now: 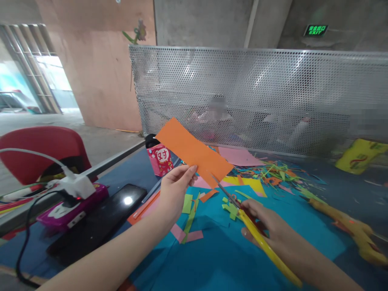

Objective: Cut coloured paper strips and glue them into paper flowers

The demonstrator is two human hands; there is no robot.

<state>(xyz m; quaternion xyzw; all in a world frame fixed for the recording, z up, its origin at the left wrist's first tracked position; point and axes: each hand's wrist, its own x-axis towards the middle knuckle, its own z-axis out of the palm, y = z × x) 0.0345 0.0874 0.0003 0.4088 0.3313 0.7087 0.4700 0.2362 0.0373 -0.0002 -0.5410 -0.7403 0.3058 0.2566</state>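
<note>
the left hand (176,192) pinches an orange paper strip (194,149); the right hand (268,222) holds yellow-handled scissors (249,223) at its near end, above blue paper (212,258)

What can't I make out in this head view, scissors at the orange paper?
All in the head view:
Scissors: second blade, hidden by the orange paper.
Left hand: some fingertips, behind the paper.
Right hand: its grip, partly hidden by itself.
Shapes beyond the perforated screen: obscured by mesh.
Yellow packet: print, blurred.

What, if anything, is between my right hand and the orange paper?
Just the yellow-handled scissors in your right hand, their blades meeting the orange paper near its lower corner. Nothing else visible stands in the way.
</note>
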